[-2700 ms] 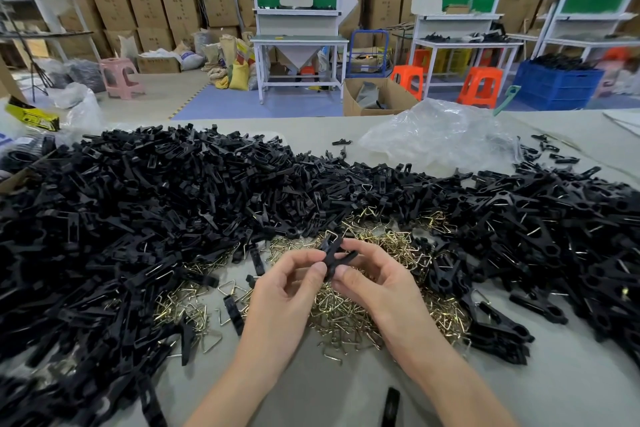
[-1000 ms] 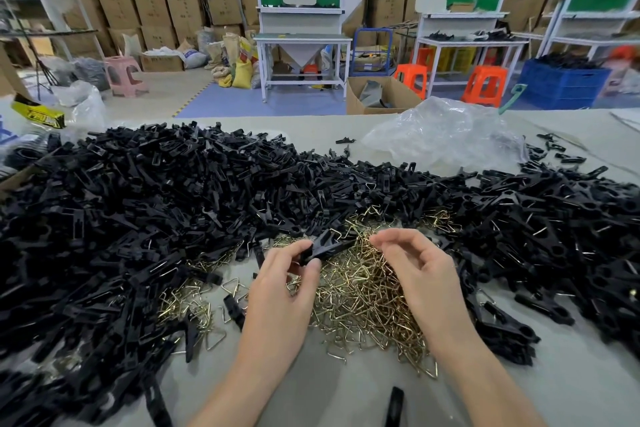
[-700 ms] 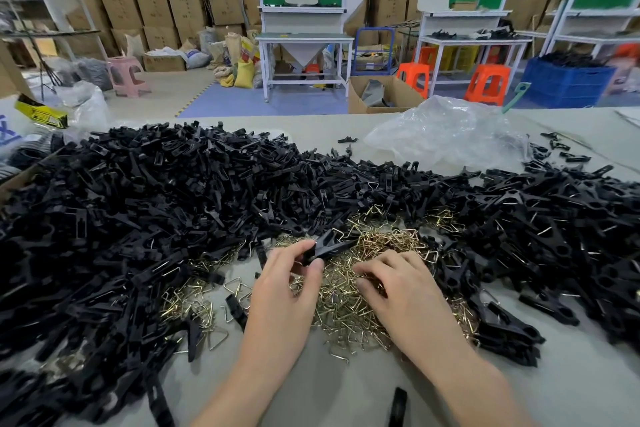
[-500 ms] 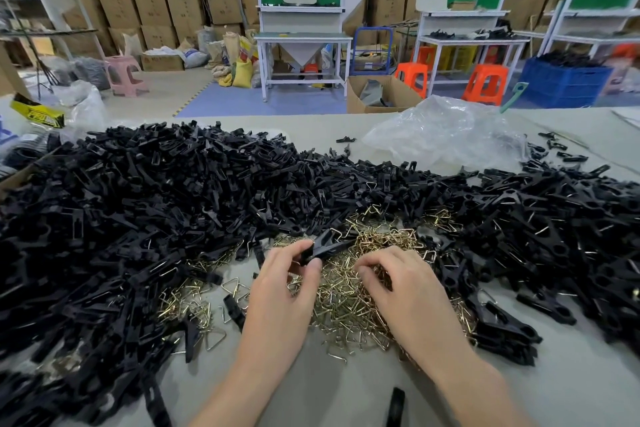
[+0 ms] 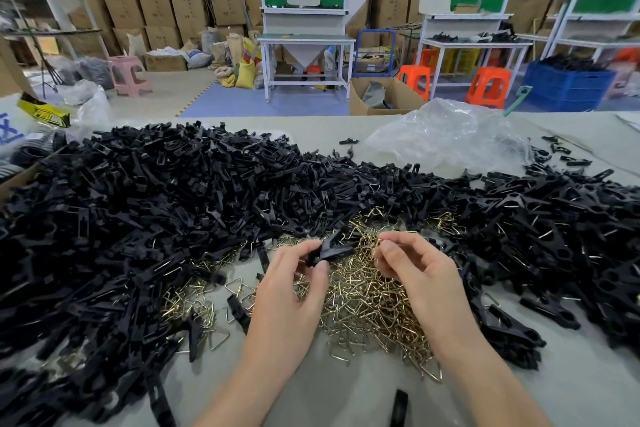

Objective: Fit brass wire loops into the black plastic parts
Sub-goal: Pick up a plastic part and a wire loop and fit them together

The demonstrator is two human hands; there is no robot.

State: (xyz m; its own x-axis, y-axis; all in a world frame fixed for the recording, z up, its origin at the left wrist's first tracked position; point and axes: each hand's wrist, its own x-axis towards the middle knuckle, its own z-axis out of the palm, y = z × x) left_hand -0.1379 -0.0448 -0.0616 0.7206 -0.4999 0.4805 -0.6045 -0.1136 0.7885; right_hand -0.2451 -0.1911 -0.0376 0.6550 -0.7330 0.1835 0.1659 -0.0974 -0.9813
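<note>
Left hand (image 5: 289,288) pinches a black part (image 5: 330,249) just over the loop pile (image 5: 367,302) on the counter (image 5: 339,388). Right hand (image 5: 417,274) is curled right beside it, can't tell if it's got a loop.

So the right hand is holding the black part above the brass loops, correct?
Not quite. The head view shows the left hand, not the right, holding the black part above the brass loops.
</note>
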